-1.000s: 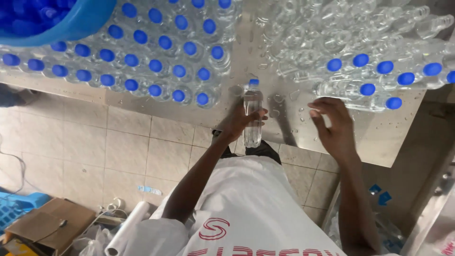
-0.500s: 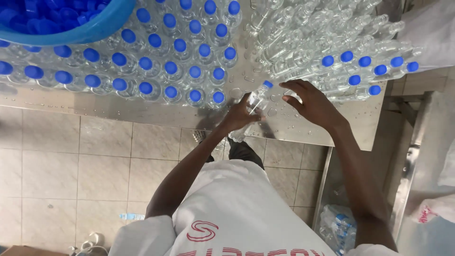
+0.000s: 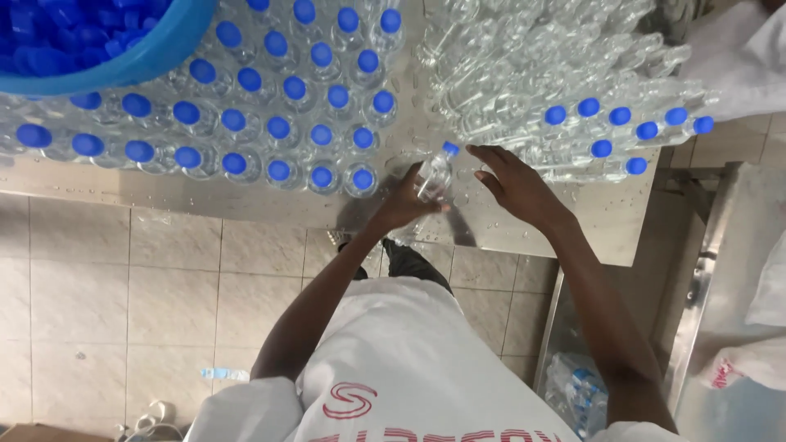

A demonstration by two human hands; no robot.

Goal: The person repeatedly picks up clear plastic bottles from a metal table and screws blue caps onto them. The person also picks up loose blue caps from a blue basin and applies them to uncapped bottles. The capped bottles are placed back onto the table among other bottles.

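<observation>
My left hand (image 3: 403,203) grips a clear water bottle with a blue cap (image 3: 434,173), tilted over the wet steel table (image 3: 246,200). My right hand (image 3: 516,184) hovers just right of that bottle, fingers spread, palm down, holding nothing. Left of the bottle stand rows of upright capped bottles (image 3: 278,123). Right of it lies a heap of bottles on their sides (image 3: 573,98), some with blue caps, many uncapped.
A blue tub of loose blue caps (image 3: 90,41) sits at the top left on the bottles. The tiled floor (image 3: 123,311) lies below the table edge. A steel trough (image 3: 704,295) runs on the right, with a wrapped pack of bottles (image 3: 577,389) beneath.
The held bottle has moved forward to the edge of the upright rows. My right hand has come in from the lying heap toward the bottle's cap. The camera view shifted.
</observation>
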